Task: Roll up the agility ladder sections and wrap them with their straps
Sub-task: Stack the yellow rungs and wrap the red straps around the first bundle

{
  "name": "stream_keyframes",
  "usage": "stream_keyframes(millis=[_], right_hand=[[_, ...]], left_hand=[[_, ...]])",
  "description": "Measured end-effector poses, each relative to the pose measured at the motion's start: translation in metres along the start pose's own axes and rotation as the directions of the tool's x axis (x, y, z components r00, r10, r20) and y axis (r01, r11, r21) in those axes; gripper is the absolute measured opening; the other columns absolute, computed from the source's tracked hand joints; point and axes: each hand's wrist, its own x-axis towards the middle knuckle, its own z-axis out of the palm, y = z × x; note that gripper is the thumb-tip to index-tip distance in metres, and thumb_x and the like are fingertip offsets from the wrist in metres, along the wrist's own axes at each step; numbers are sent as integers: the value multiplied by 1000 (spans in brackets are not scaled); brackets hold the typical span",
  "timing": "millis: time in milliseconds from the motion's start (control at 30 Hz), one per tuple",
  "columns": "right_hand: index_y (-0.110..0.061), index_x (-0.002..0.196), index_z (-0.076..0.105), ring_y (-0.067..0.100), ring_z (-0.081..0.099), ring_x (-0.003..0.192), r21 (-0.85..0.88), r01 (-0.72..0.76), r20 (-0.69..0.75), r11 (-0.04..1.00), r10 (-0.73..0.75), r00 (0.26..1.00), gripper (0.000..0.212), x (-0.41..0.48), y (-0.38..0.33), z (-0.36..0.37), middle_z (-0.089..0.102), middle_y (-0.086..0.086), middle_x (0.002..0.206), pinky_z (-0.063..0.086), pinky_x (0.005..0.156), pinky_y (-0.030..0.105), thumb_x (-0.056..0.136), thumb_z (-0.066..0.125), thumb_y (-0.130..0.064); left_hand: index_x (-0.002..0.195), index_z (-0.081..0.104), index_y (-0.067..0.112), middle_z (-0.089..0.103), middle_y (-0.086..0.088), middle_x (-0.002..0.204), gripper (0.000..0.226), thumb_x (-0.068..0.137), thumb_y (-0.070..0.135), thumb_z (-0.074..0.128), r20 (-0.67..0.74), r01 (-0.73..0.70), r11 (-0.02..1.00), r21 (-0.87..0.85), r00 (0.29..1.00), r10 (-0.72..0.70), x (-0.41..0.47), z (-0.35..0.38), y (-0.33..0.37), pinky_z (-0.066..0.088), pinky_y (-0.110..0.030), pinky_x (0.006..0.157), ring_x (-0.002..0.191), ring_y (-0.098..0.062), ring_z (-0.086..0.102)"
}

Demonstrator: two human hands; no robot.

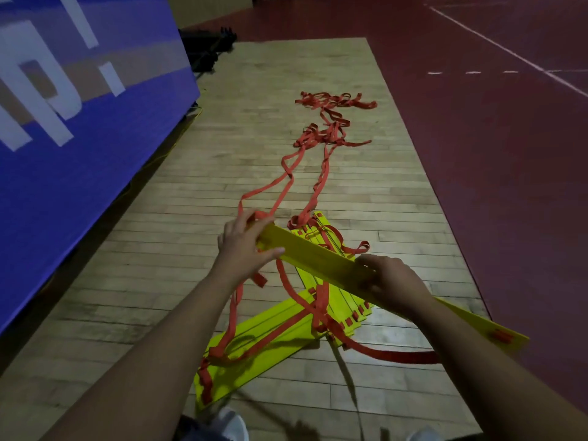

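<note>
I hold one long yellow ladder rung [318, 254] in the air, slanting from upper left to lower right. My left hand [245, 241] grips its far end, where an orange strap [280, 195] leaves it. My right hand [393, 281] grips it near the middle. Under it on the floor lie two stacks of yellow rungs [273, 332], crossed by loose orange straps. More strap runs away across the floor to a tangled orange heap [331, 117].
The wooden floor strip [178, 249] is bordered by dark red floor [509, 154] on the right and a tall blue banner wall [79, 106] on the left. Black equipment [210, 46] sits at the far end. My white shoes [232, 423] show at the bottom edge.
</note>
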Motion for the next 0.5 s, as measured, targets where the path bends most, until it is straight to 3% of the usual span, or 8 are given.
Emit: stream_keyframes(millis=[100,167,233,300,400,500], right_hand=[[-31,136,60,27,66,104,8,27,-11,1000,-27,1000,53,1,6,-6,68,4,124,56,84,40,86,68,-14],[-30,129,63,26,65,101,29,47,0,998,-47,999,49,0,10,-10,69,3,118,56,82,43,84,66,-9],[-28,121,65,26,63,99,67,67,22,995,-68,997,45,-1,13,-14,68,2,113,56,81,46,83,64,-4],[-29,105,63,25,61,94,102,79,49,992,-85,995,35,-2,16,-16,66,1,103,55,77,44,84,63,-1],[-35,83,53,22,57,85,204,83,73,975,-99,992,32,-2,18,-18,59,-4,87,46,71,37,90,68,-8],[-34,86,57,10,54,77,326,125,75,937,-158,985,18,-1,7,-17,56,-9,82,39,63,26,92,72,-26]], left_hand=[[140,51,49,16,1,166,57,87,58,68,-41,7,996,85,999,-3,4,0,-3,15,-52,118,150,-29,13],[131,56,47,24,-7,160,43,90,53,67,-88,66,998,9,994,-65,7,0,-12,21,-55,118,150,-34,18],[116,57,45,50,-7,135,23,95,41,65,-55,81,963,-257,994,-98,8,-5,-19,46,-54,104,132,-37,46],[98,58,41,64,1,103,12,98,30,63,-49,84,878,-472,991,-121,5,-11,-18,59,-45,76,100,-30,66],[89,61,33,68,1,86,11,99,27,63,-114,67,786,-615,978,-173,5,-15,-7,55,-42,67,77,-20,66],[93,63,26,68,5,80,7,100,29,61,-120,23,728,-685,982,-144,3,-15,24,54,-35,64,67,-11,65]])
